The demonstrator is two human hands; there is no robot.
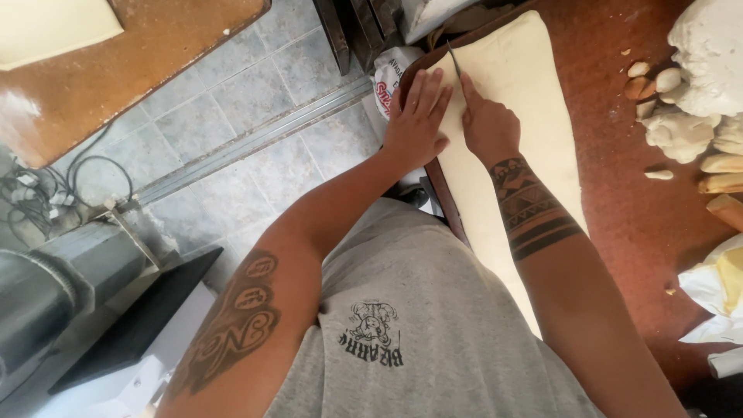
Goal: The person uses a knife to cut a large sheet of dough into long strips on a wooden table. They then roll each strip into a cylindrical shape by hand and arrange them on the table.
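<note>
A long pale sheet of rolled dough [534, 116] lies along the edge of a brown wooden worktable [627, 201]. My left hand [416, 120] rests flat on the sheet's near edge, fingers together. My right hand [486, 124] is closed around a knife [454, 60], whose thin blade points away from me and stands in the dough close to my left fingertips. Both forearms carry dark tattoos.
A large lump of white dough [708, 54] and several small dough pieces [654, 81] sit at the table's right. Crumpled pale paper [716, 290] lies at right. A grey tiled floor [232, 116], cables [46, 193] and another wooden table [139, 54] are at left.
</note>
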